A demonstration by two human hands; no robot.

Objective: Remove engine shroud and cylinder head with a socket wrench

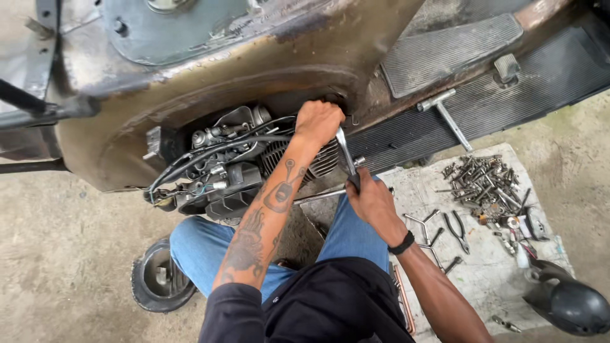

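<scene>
A rusty scooter body (210, 76) lies on its side with the engine (229, 168) exposed in the side opening. My left hand (318, 122) presses against the upper edge of that opening, fingers curled over the far end of a silver wrench (346, 152). My right hand (372, 198) grips the near end of the wrench shaft, just in front of the engine's cooling fins. I kneel in blue jeans close to the engine.
A pile of bolts and screws (483, 181) lies on a worn mat (445, 279) at right, with pliers (459, 230) and small wrenches. A T-handle tool (445, 111) rests on the ribbed floorboard. A round black cover (159, 279) sits on the concrete at left, a dark part (569, 302) at lower right.
</scene>
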